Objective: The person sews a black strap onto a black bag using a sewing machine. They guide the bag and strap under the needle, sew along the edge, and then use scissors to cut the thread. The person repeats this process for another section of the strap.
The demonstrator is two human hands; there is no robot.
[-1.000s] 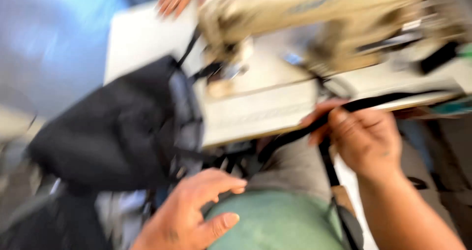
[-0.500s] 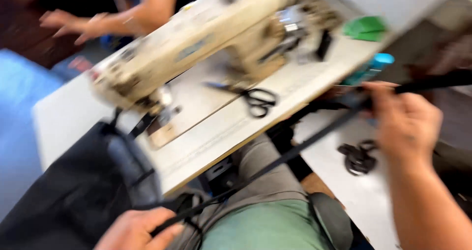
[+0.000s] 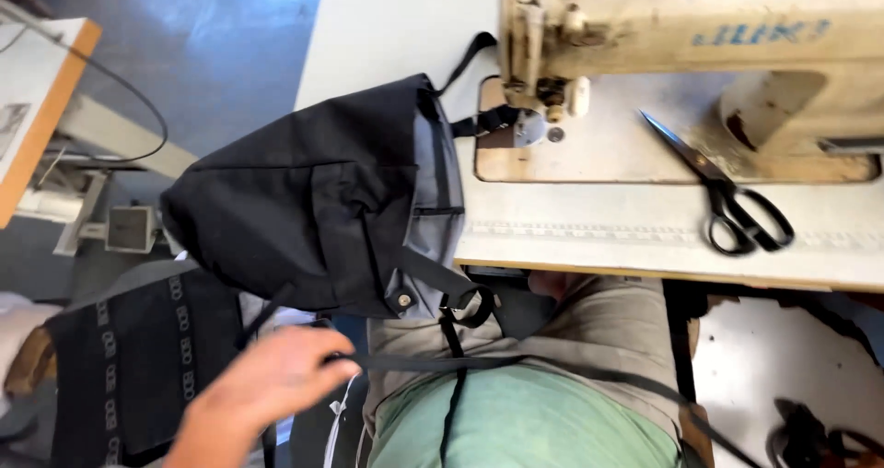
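A thin black strap (image 3: 516,365), held in the left hand's (image 3: 267,385) closed grip, runs taut rightward across the lap below the tabletop's (image 3: 645,238) front edge, while the black bag (image 3: 313,201) with grey lining droops over that tabletop's front left corner, mouth toward the needle.

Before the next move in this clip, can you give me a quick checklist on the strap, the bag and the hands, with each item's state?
1. Left hand grips the black strap: ok.
2. Strap runs taut across the lap: ok.
3. Right hand in view: not ok, out of frame.
4. Black bag supported: not ok, mostly hanging off the table edge.
5. Scissors clear of the strap: ok.
6. Fabric under the sewing machine needle: cannot tell.
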